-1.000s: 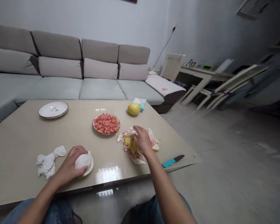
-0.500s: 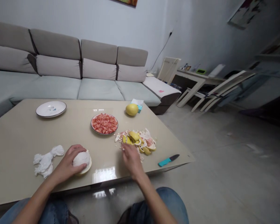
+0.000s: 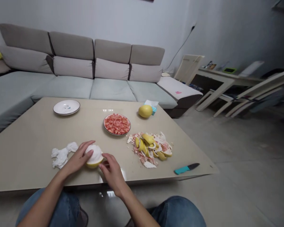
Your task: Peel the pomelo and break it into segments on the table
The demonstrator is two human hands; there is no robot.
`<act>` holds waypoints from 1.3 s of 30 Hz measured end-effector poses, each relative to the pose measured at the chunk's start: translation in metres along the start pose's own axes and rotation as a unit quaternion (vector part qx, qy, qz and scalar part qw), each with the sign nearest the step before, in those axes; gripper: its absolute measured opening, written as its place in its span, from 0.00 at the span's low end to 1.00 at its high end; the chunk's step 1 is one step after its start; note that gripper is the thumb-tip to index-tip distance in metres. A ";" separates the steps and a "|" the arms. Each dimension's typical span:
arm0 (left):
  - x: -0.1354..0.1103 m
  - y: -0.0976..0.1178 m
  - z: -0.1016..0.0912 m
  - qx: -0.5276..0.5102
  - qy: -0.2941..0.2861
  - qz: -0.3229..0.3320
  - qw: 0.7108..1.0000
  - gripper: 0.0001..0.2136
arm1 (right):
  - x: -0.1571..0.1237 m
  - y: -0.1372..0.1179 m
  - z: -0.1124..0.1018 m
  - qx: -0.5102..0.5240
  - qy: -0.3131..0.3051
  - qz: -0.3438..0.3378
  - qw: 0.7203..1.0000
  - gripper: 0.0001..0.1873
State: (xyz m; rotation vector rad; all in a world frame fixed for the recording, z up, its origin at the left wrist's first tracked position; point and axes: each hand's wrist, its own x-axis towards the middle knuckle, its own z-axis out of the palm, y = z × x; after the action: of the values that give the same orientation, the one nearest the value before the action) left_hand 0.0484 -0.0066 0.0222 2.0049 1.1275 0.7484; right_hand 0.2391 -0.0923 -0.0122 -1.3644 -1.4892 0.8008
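Left grip (image 3: 79,158) curls snugly round the pale fruit (image 3: 96,153), beneath it on the desk (image 3: 68,129); right grip (image 3: 112,172) sits beside the rind (image 3: 92,165), how far closed I can't tell. I'd brace left and peel slowly right.

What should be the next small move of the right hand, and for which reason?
Probably the right hand should gently pull the yellow peel from the pomelo: white pith shows on top, yellow peel surrounds the lower part, the left hand cups the fruit, and the right hand is at its right side.
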 end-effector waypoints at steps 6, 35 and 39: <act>0.001 0.001 -0.005 -0.073 -0.023 -0.047 0.996 0.28 | 0.011 0.010 -0.003 0.084 0.006 0.123 0.989 0.22; 0.006 0.009 0.028 0.053 0.032 0.045 0.997 0.23 | 0.027 -0.046 -0.020 -0.400 -0.041 0.109 0.909 0.20; 0.006 0.012 0.031 0.072 0.031 0.047 0.996 0.23 | 0.026 -0.040 -0.023 -0.369 -0.033 0.097 0.924 0.16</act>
State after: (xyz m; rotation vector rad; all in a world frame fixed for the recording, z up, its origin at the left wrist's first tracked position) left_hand 0.0800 -0.0145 0.0146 2.1816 1.1573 0.8012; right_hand 0.2466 -0.0759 0.0378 -2.0798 -1.8205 0.3989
